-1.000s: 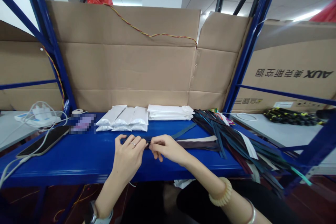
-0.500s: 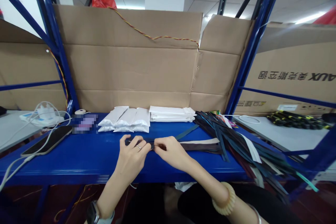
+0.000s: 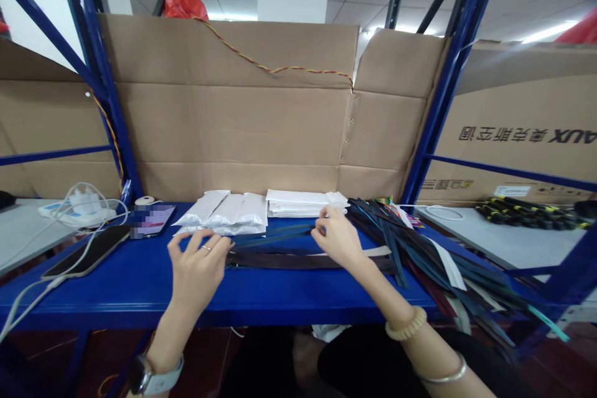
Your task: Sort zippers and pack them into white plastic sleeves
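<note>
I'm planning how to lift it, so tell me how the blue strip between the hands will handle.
The blue strip is probably floppy: the similar heaped strips curve over one another. It is likely light, since it looks thin and narrow. Being flat like a ribbon, it seems unlikely to roll.

Left hand, right hand apart
</note>
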A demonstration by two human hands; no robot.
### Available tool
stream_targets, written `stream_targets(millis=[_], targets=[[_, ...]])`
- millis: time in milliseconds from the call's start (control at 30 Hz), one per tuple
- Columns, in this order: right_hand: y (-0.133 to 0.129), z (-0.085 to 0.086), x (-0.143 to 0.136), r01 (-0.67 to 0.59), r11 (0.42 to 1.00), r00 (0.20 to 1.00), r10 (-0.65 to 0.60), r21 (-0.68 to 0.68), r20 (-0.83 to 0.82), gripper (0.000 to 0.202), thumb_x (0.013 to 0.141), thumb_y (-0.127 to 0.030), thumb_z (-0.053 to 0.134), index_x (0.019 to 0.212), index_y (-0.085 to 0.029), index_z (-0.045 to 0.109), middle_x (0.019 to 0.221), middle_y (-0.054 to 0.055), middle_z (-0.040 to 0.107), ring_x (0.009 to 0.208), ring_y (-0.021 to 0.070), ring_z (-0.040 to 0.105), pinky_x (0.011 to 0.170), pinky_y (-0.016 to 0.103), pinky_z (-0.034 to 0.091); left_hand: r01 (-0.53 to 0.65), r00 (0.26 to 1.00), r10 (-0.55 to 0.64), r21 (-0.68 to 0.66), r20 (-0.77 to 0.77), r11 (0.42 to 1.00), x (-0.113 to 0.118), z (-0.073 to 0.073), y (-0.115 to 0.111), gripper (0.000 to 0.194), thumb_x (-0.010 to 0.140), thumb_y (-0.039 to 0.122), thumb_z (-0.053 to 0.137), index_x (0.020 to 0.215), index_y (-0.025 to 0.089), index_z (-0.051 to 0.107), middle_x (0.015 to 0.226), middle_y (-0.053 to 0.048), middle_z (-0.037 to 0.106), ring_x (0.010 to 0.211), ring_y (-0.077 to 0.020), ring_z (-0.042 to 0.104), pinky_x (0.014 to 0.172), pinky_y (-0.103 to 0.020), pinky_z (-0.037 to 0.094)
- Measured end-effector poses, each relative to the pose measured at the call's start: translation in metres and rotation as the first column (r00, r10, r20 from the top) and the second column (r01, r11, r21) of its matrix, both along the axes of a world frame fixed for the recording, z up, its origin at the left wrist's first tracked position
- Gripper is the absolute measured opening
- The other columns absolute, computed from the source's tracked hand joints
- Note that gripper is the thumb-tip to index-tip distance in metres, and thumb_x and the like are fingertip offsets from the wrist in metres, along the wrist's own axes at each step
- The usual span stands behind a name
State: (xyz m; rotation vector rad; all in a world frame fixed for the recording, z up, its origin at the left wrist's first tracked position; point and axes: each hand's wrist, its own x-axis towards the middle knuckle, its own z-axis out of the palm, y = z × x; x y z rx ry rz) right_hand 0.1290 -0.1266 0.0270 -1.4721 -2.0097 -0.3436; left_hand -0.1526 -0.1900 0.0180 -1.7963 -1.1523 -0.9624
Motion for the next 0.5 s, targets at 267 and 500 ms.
stream_targets(millis=[267, 500], targets=[[0.027, 0.007, 0.072, 0.319, 0.946, 0.947, -0.321, 0.056, 0.016, 0.02, 0.075, -0.028, 0.049, 0.062, -0.016, 0.059, 0.075, 0.011, 0.06, 0.078, 0.0216, 0.052, 0.065, 0.028, 0.036, -0.127, 0.991, 0.127, 0.001, 0.048, 0.992, -0.044, -0.002, 0.01, 0.008, 0.085, 0.018, 0.053, 0.081, 0.022, 0.059, 0.076, -0.002, 0.07, 0.089, -0.0234, 0.062, 0.093, -0.045, 0.024], [0.03, 0.011, 0.111, 0.403, 0.915, 0.915, -0.403, 0.021, -0.029, 0.028, 0.072, -0.036, 0.047, 0.05, -0.018, 0.052, 0.059, 0.007, 0.056, 0.06, 0.0179, 0.049, 0.054, 0.026, 0.027, -0.092, 0.987, 0.092, -0.013, 0.129, 0.996, -0.052, -0.008, 0.016, 0.011, 0.087, 0.019, 0.049, 0.079, 0.02, 0.055, 0.076, -0.002, 0.068, 0.074, -0.0182, 0.063, 0.093, -0.039, 0.03]])
